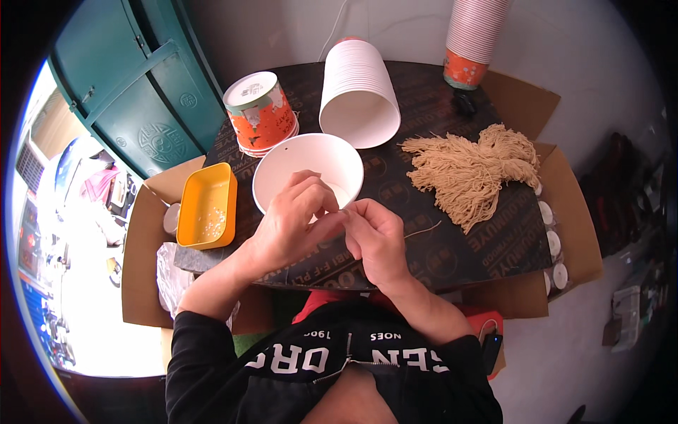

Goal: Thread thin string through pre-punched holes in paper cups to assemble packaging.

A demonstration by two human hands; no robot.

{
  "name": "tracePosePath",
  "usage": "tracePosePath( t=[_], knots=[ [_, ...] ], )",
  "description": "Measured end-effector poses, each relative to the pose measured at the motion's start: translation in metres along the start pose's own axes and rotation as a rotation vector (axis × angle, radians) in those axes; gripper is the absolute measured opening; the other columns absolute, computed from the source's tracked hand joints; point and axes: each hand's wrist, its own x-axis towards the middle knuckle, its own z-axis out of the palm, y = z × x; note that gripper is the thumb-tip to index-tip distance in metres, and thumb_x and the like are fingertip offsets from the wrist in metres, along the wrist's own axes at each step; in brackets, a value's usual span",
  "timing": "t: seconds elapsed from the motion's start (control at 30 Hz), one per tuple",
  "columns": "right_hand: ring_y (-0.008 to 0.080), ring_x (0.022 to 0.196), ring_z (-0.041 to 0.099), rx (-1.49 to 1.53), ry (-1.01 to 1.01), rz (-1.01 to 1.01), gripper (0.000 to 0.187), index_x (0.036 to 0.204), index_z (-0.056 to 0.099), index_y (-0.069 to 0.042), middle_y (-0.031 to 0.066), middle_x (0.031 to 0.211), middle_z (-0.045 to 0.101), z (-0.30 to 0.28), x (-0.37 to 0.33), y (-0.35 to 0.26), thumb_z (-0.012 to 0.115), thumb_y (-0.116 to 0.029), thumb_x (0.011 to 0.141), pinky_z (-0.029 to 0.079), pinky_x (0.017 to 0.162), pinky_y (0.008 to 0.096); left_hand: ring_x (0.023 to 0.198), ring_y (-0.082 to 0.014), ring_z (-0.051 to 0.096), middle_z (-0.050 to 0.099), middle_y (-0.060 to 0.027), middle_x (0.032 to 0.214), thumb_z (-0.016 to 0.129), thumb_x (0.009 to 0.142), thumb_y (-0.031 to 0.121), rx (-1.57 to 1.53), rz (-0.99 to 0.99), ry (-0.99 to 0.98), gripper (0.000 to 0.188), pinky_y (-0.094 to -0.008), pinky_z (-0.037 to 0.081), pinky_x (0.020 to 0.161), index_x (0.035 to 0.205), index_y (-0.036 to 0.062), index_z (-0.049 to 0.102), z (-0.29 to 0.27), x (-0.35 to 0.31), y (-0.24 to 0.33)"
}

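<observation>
A white paper bucket (311, 166) stands open side up at the table's middle, a small dark hole near its rim. My left hand (300, 212) is over its near edge, thumb and fingers pinched. What they hold is too small to make out. Tip to tip with it, my right hand (378, 237) is also closed in a pinch. A thin tan string (424, 230) comes out from behind my right hand and trails toward the right; its other end is hidden by the fingers.
A heap of tan strings (473, 173) lies at right. Behind are a nested stack of white buckets (360, 92) on its side, an upturned orange printed bucket (261, 116) and a tall bucket stack (477, 42). A yellow tray (227, 205) with small white bits sits left, beside cardboard boxes (145, 261).
</observation>
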Motion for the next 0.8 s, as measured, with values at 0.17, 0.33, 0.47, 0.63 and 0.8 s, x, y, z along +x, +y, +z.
tracePosePath(
  t=[0.17, 0.33, 0.47, 0.63, 0.8],
  knots=[
    [0.0028, 0.049, 0.042, 0.098, 0.001, 0.040, 0.021, 0.092, 0.064, 0.001, -0.0024, 0.062, 0.052, -0.001, 0.000, 0.000, 0.058, -0.017, 0.101, 0.030, 0.046, 0.0200, 0.084, -0.0304, 0.059, 0.064, -0.0076, 0.083, 0.078, 0.076, 0.007, -0.017, -0.030, -0.035, 0.019, -0.0390, 0.048, 0.075, 0.080, 0.0053, 0.060, -0.001, 0.002, -0.001],
    [0.0018, 0.050, 0.044, 0.121, -0.008, 0.055, 0.024, 0.092, 0.066, 0.001, -0.0027, 0.062, 0.054, -0.003, -0.002, 0.001, 0.057, -0.020, 0.102, 0.030, 0.046, 0.0191, 0.086, -0.0302, 0.059, 0.064, -0.0073, 0.083, 0.078, 0.077, 0.006, -0.036, -0.107, -0.035, 0.016, -0.0383, 0.049, 0.078, 0.082, 0.0054, 0.062, 0.000, 0.000, 0.002],
    [0.0018, 0.052, 0.045, 0.020, 0.005, -0.013, 0.023, 0.095, 0.066, 0.001, -0.0028, 0.064, 0.056, -0.002, -0.005, -0.001, 0.056, -0.018, 0.102, 0.032, 0.047, 0.0193, 0.085, -0.0302, 0.060, 0.064, -0.0085, 0.081, 0.076, 0.077, 0.005, -0.026, -0.128, -0.037, 0.014, -0.0386, 0.048, 0.079, 0.082, 0.0046, 0.063, 0.000, 0.000, 0.003],
    [0.0055, 0.057, 0.051, -0.160, 0.034, -0.176, 0.015, 0.097, 0.065, 0.003, 0.0002, 0.073, 0.060, -0.006, -0.014, -0.008, 0.059, -0.011, 0.099, 0.040, 0.051, 0.0223, 0.080, -0.0181, 0.062, 0.065, -0.0063, 0.081, 0.071, 0.079, 0.001, -0.224, -0.354, -0.060, 0.009, -0.0313, 0.049, 0.076, 0.082, 0.0013, 0.063, -0.008, 0.005, 0.012],
    [0.0127, 0.061, 0.053, -0.748, 0.072, -0.502, 0.011, 0.094, 0.062, 0.001, 0.0063, 0.079, 0.056, -0.023, -0.020, -0.013, 0.069, 0.001, 0.086, 0.043, 0.055, 0.0263, 0.078, -0.0078, 0.058, 0.063, -0.0018, 0.080, 0.066, 0.082, 0.001, -0.363, -0.563, -0.120, 0.003, -0.0244, 0.048, 0.074, 0.083, -0.0004, 0.063, -0.012, 0.007, 0.010]
  ],
)
